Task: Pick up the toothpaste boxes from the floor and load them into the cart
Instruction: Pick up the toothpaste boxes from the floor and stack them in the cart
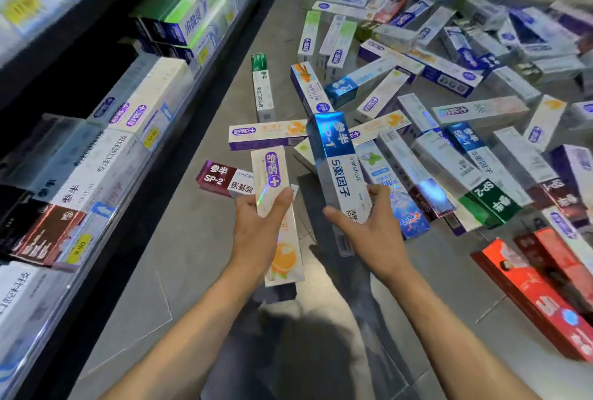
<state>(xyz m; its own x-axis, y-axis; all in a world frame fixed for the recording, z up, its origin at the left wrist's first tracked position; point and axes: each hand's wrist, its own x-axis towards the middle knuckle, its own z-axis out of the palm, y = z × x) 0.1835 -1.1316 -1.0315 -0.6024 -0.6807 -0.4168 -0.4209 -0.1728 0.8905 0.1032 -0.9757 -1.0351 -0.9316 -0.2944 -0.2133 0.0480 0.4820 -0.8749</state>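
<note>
- Down at the bottom of the view, two bare forearms reach forward over the grey floor (199,248), with a dark shadow under them.
- Left hand (256,216) is curled round a white box with an orange fruit on it (278,216), thumb across the front; the purple logo end points away and the fruit end hangs back toward the wrist.
- Right hand (373,223) grips a blue and white SP-1 box (340,171) by its lower end, thumb on one side and fingers wrapped round the other, so the shiny blue end sticks up and away. Both boxes are off the floor.
- Just past the left hand, a maroon SP-2 box (218,178) lies flat on the floor, partly hidden behind the held white box.
- Off to the right, a red box (532,293) lies at an angle near the edge of view, with more red ones just behind it.
- Further out, a big messy pile of toothpaste boxes (449,78) covers the floor, mostly white, blue and purple, lots overlapping, a green and white one (262,88) a bit apart on the left of the pile.
- Along the left side runs a store shelf (106,130) stacked with more boxes, yellow price tags (78,247) on its front edge. Pretty blurry up there.
</note>
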